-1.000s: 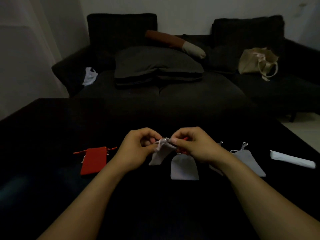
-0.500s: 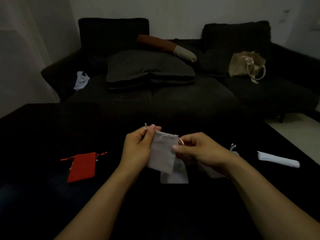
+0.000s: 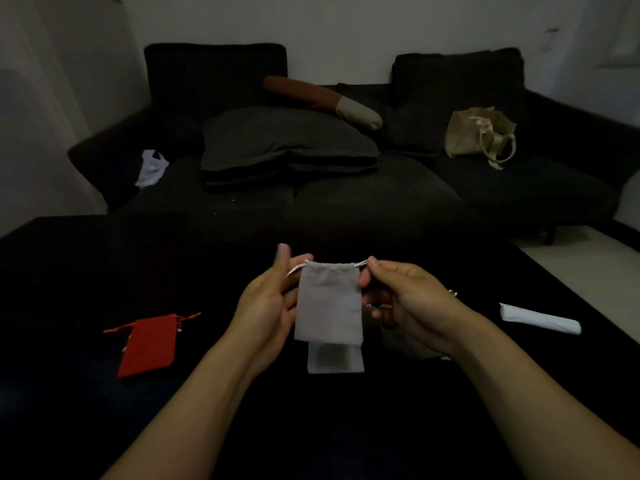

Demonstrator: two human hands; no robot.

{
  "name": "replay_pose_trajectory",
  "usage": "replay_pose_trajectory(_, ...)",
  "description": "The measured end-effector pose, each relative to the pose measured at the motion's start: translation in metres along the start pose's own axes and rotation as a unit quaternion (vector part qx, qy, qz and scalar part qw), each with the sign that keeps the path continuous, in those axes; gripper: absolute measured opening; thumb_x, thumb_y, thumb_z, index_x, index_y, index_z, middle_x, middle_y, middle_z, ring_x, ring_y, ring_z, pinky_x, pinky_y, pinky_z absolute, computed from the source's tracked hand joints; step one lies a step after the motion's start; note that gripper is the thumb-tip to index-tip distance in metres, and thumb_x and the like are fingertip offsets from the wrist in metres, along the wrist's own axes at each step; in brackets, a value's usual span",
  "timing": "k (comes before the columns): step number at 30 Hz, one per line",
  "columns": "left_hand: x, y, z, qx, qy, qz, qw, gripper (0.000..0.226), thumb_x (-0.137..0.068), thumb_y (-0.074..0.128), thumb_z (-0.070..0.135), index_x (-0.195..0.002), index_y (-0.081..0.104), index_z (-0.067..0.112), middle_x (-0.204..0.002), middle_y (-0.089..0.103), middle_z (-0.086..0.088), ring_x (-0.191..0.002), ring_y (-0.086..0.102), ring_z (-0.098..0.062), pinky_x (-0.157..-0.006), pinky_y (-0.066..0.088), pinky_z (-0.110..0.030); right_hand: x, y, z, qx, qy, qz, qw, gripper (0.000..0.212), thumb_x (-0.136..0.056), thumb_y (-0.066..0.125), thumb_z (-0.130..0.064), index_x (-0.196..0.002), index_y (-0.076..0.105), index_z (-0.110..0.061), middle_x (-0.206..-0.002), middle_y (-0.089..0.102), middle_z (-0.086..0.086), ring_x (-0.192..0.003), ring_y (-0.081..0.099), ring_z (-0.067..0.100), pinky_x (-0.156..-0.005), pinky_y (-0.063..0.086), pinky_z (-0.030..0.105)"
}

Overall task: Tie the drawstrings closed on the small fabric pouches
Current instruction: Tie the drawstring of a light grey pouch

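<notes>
A grey pouch (image 3: 328,303) hangs upright above the black table (image 3: 86,271), long axis vertical, mouth up, its lower edge over a second grey pouch (image 3: 335,360) lying flat. The left hand (image 3: 268,306) and right hand (image 3: 407,299) each pinch a drawstring end at the top corners. A red pouch (image 3: 149,344) lies left, a white roll (image 3: 540,318) right, both well apart, with bare table beyond

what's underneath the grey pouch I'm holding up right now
Below the held grey pouch, another pale pouch lies on the black table. Only its lower part shows; its top and drawstrings are covered.
</notes>
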State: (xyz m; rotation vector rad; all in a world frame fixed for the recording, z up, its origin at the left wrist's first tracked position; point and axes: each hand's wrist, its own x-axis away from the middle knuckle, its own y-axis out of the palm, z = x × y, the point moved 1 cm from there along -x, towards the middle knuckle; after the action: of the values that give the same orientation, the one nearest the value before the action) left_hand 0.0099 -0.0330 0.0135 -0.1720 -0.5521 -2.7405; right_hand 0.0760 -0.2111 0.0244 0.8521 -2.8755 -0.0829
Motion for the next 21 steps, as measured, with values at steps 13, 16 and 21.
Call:
replay_pose_trajectory(13, 0.007, 0.002, 0.000, -0.097, 0.151, 0.017, 0.984, 0.024, -0.098, 0.051, 0.029, -0.113, 0.069, 0.022, -0.103, 0.075, -0.002, -0.095, 0.072, -0.016, -0.074, 0.057, -0.030, -0.004, 0.003, -0.003, -0.059, 0.014, 0.027, 0.998, 0.037, -0.099, 0.051, -0.035, -0.070, 0.064, -0.016, -0.072, 0.067, 0.002, -0.061, 0.063, 0.012, -0.058, 0.048, 0.025)
replay_pose_trajectory(16, 0.011, 0.006, 0.003, -0.103, 0.136, -0.005, 0.985, 0.025, -0.096, 0.053, 0.032, -0.116, 0.067, 0.026, -0.103, 0.075, 0.000, -0.093, 0.073, -0.014, -0.073, 0.058, -0.029, -0.004, 0.005, -0.004, -0.073, 0.038, 0.037, 0.996, 0.034, -0.099, 0.052, -0.032, -0.072, 0.062, -0.014, -0.076, 0.067, 0.005, -0.067, 0.064, 0.016, -0.061, 0.051, 0.027)
replay_pose_trajectory(21, 0.015, 0.009, 0.005, -0.073, 0.108, 0.032, 0.991, 0.026, -0.098, 0.048, 0.035, -0.109, 0.070, 0.025, -0.100, 0.076, -0.001, -0.091, 0.074, -0.015, -0.074, 0.059, -0.036, -0.007, 0.007, -0.002, -0.124, 0.067, 0.065, 0.988, 0.032, -0.097, 0.054, -0.029, -0.071, 0.063, -0.013, -0.088, 0.068, 0.010, -0.086, 0.064, 0.025, -0.078, 0.052, 0.036)
